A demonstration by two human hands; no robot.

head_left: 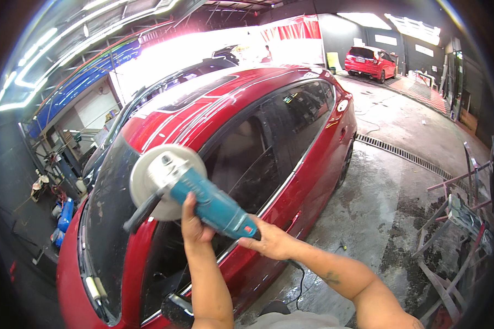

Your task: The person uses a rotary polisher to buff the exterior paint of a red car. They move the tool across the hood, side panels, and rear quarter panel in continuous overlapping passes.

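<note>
I hold a teal and silver car polisher (217, 209) over the red car (252, 82), near the windshield's upper corner and the roof edge. My left hand (196, 223) is closed around the body's near side, below the metal head. My right hand (271, 240) grips the dark rear end, beside an orange-red switch. The pale round pad (140, 178) faces the car; whether it touches the paint I cannot tell. A black side handle (144, 213) sticks out, held by neither hand. A black power cord (301, 285) hangs below my right forearm.
At right, metal stands (450, 241) rise near a floor drain grate (411, 159). Another red car (370, 63) is parked at the back right. A blue cylinder (65, 214) stands at the left. The side mirror (178, 308) juts out near my left forearm.
</note>
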